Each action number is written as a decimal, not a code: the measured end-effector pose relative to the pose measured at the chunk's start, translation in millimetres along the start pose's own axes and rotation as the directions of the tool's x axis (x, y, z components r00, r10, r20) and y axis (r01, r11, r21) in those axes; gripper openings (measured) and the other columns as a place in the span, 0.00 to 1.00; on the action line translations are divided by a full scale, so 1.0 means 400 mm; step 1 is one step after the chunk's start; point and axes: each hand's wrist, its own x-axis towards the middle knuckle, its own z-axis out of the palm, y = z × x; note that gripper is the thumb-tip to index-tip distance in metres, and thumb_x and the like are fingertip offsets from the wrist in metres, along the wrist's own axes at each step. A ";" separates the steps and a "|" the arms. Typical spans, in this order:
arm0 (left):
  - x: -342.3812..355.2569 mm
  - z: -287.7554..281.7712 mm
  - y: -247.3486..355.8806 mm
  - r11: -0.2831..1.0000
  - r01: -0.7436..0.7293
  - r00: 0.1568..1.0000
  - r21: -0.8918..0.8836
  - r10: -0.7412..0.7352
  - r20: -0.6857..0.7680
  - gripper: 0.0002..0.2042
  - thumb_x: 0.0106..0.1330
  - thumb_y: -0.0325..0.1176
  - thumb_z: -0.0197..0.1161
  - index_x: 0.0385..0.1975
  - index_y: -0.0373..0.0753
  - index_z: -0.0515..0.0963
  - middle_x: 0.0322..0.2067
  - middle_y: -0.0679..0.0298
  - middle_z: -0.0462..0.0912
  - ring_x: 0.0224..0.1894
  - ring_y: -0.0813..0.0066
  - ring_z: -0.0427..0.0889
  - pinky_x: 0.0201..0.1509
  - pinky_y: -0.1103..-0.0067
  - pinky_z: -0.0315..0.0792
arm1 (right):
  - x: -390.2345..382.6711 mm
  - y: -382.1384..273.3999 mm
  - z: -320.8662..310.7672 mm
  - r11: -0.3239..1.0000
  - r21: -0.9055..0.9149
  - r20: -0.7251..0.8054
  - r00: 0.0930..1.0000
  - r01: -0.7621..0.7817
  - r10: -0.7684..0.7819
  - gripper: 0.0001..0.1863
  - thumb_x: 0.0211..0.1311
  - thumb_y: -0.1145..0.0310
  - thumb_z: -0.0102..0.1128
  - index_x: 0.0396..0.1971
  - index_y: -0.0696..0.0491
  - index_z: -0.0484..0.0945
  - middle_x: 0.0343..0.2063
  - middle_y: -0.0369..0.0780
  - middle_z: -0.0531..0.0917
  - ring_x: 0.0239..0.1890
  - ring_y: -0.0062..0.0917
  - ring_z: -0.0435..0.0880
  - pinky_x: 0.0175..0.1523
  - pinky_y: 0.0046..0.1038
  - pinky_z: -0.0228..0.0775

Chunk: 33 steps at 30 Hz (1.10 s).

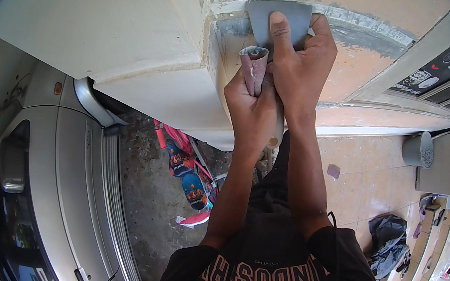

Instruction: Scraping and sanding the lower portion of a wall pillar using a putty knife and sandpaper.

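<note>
A wide putty knife (pixel 260 19) with a grey blade is pressed flat to the wall (pixel 355 72), over a band of white and grey filler (pixel 362 23). My right hand (pixel 304 65) grips it, thumb lying on the blade and fingers curled at its right edge. Below the hands, the pale end of its handle (pixel 275 140) sticks out. My left hand (pixel 250 106) is closed round a rolled, pinkish piece of sandpaper (pixel 254 73), close against my right hand. Whether the left fingers also touch the handle is hidden.
A silver vehicle (pixel 65 175) stands at left. Pink and blue children's items (pixel 188 175) lie on the concrete beside it. To the right are a grey bucket (pixel 418 149), a black plastic bag (pixel 386 238), a small pinkish scrap (pixel 334 171) on the tiles and a louvred window (pixel 441 73).
</note>
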 end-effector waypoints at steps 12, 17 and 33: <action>0.020 -0.002 -0.017 1.000 0.018 0.999 0.024 -0.020 0.050 0.03 0.65 0.19 0.54 0.34 0.27 0.75 0.28 0.66 0.80 0.33 0.86 0.72 0.38 0.84 0.69 | 0.006 0.037 0.018 0.995 0.009 -0.077 0.992 0.098 -0.097 0.15 0.59 0.67 0.67 0.26 0.61 0.71 0.18 0.40 0.78 0.22 0.16 0.73 0.26 0.22 0.68; 0.012 -0.018 -0.007 0.998 -0.028 0.998 0.056 0.025 0.054 0.04 0.65 0.19 0.54 0.35 0.27 0.76 0.27 0.65 0.80 0.32 0.85 0.74 0.37 0.82 0.71 | -0.007 0.015 0.016 0.994 -0.073 -0.053 0.995 0.084 -0.088 0.14 0.59 0.68 0.67 0.27 0.60 0.72 0.18 0.37 0.77 0.21 0.15 0.72 0.25 0.22 0.67; 0.036 0.000 -0.059 0.999 -0.054 0.997 -0.001 0.054 0.048 0.04 0.62 0.20 0.58 0.35 0.29 0.76 0.26 0.63 0.81 0.31 0.85 0.75 0.37 0.81 0.71 | 0.016 0.032 0.016 0.982 -0.023 -0.091 0.978 0.188 -0.190 0.14 0.60 0.66 0.67 0.28 0.61 0.73 0.18 0.37 0.79 0.21 0.14 0.73 0.26 0.19 0.67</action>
